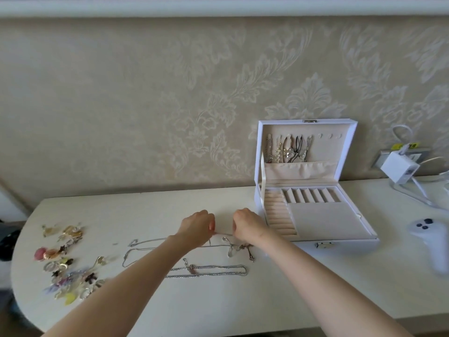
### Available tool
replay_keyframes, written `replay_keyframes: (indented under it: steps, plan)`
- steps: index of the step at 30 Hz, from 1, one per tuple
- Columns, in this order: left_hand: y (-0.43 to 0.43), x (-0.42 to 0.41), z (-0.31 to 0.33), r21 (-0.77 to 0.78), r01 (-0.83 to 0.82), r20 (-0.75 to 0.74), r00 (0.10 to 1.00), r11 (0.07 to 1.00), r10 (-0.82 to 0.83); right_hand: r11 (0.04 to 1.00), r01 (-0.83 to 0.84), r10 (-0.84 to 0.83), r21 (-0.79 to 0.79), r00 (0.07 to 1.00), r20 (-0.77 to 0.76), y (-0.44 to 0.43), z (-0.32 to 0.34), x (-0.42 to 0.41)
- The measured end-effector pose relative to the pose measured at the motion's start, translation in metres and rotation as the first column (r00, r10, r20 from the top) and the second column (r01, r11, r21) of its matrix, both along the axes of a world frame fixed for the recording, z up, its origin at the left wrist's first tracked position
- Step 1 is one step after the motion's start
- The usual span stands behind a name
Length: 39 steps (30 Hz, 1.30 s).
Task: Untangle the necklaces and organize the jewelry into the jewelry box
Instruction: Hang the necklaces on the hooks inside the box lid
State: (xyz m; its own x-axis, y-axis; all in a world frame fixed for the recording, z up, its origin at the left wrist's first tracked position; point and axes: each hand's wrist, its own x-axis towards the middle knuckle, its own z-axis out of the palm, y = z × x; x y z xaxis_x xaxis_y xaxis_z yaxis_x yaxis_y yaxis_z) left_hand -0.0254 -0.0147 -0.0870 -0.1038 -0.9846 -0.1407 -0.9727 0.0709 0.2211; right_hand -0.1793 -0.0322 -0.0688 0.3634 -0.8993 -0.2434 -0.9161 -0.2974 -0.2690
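Note:
My left hand (198, 226) and my right hand (245, 226) hover close together over the white table, each pinching an end of a thin silver chain (223, 234) stretched between them. More of that necklace and its pendants (240, 249) trail on the table below the hands. A thicker silver chain (209, 271) lies doubled nearer to me, and thin chains (143, 249) lie under my left forearm. The white jewelry box (318, 237) stands open to the right, its lid holding several hung necklaces (289, 148).
A pile of earrings, rings and small colourful pieces (65, 263) covers the table's left end. A white controller (435, 242) lies at the right. A white charger with cables (401, 169) sits by the wall behind it. The table's rounded edge (17, 283) curves at left.

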Motion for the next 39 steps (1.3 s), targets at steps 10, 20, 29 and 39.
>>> replay_keyframes:
  steps: [10,20,29,39]
  plan:
    - [-0.005,-0.010,0.000,-0.132,0.094,-0.162,0.980,0.987,-0.115,0.988,0.107,-0.130,0.108,0.962,0.240,-0.011,0.015,-0.006]
    - [-0.015,-0.021,-0.003,-0.030,0.040,-0.226,0.973,0.999,-0.046,0.988,0.078,-0.122,0.133,0.924,0.363,-0.009,0.011,-0.009]
    - [-0.018,-0.022,0.024,-0.006,-0.156,-0.694,0.712,0.988,0.108,0.995,0.035,-0.062,0.091,0.947,0.314,-0.013,-0.002,-0.008]
    - [-0.035,-0.021,0.043,-0.242,-0.269,-0.597,0.799,0.932,0.076,0.952,0.124,-0.299,0.282,0.581,0.757,-0.016,0.023,-0.023]
